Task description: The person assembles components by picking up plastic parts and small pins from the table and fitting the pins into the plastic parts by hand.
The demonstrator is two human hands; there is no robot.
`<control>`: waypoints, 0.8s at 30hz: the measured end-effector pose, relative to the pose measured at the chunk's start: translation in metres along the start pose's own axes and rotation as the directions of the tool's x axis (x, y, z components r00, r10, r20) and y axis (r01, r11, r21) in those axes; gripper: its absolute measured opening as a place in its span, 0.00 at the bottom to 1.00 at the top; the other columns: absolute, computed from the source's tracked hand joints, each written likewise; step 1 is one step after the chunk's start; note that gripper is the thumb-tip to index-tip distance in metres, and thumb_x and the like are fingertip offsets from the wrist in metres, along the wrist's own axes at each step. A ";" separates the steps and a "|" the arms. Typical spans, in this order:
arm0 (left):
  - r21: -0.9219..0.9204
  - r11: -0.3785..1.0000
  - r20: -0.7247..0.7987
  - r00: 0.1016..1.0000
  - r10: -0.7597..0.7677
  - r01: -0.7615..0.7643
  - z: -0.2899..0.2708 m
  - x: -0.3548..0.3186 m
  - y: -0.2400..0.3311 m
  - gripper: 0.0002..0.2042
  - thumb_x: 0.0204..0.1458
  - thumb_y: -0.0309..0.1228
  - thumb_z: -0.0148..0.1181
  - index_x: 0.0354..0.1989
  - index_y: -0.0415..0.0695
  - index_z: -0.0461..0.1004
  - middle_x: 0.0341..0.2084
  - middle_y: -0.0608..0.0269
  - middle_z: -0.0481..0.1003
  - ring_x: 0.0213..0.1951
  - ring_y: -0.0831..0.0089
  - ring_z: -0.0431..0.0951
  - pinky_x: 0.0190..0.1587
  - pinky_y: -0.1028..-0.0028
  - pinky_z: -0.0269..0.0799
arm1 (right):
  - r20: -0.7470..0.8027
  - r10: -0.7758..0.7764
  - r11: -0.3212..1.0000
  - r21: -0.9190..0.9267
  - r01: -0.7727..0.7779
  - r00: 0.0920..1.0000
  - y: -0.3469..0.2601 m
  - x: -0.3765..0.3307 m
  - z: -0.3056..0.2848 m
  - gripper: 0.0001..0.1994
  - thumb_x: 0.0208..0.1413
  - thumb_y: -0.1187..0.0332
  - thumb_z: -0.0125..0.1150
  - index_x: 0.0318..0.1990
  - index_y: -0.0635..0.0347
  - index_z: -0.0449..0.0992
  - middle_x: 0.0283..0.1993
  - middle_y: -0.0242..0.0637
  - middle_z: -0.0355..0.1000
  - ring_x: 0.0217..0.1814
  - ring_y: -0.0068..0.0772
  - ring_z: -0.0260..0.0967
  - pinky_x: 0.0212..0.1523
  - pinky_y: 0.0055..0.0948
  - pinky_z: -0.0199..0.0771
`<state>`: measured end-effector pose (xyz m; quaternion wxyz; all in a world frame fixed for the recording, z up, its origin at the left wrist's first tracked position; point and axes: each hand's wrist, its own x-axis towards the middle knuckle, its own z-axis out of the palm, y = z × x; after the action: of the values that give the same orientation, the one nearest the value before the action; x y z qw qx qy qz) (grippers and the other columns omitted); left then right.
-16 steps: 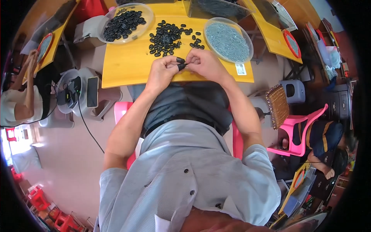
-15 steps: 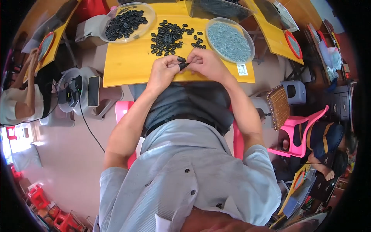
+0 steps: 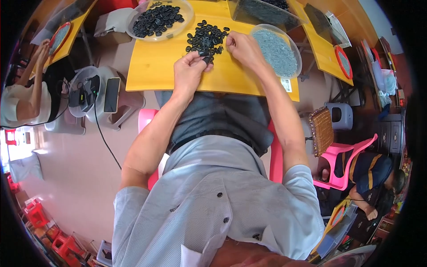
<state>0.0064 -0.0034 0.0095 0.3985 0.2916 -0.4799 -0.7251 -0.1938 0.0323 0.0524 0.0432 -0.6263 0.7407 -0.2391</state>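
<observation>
My left hand (image 3: 188,74) is closed at the near edge of a loose pile of small black oval parts (image 3: 205,36) on the yellow table (image 3: 155,66). Black coverings wrap the tips of its thumb and forefinger, so whatever they pinch blends in and cannot be made out. To the right of the pile, my right hand (image 3: 245,50) has its fingers curled together beside a few stray ovals. Its fingertips hide anything they may hold. Just beyond that hand stands a round clear tub of small grey metal pieces (image 3: 276,51), perhaps screws.
Another round clear tub with black parts (image 3: 158,21) stands at the far left of the table. A clear bin (image 3: 266,15) sits at the back. Left of me, a stool carries a phone (image 3: 112,95) and cabled devices. Other people work at both sides.
My hands have parted. The right hand has moved away and up to the pile's right side, while the left has moved slightly toward the pile. The view has shifted a little.
</observation>
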 end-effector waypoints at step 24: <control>-0.397 0.918 -0.128 0.990 -0.059 0.004 -0.001 0.000 -0.005 0.06 0.55 0.15 0.54 0.40 0.31 0.73 0.36 0.54 0.77 0.36 0.69 0.81 0.42 0.76 0.80 | -0.021 0.077 0.997 -0.004 -0.077 0.997 -0.004 -0.037 -0.018 0.08 0.53 0.72 0.56 0.36 0.61 0.80 0.34 0.49 0.78 0.38 0.54 0.76 0.43 0.47 0.74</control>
<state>0.0060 -0.0027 0.0048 0.4696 0.2618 -0.2900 -0.7917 -0.1888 0.0720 0.0614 0.0432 -0.5947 0.7654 -0.2421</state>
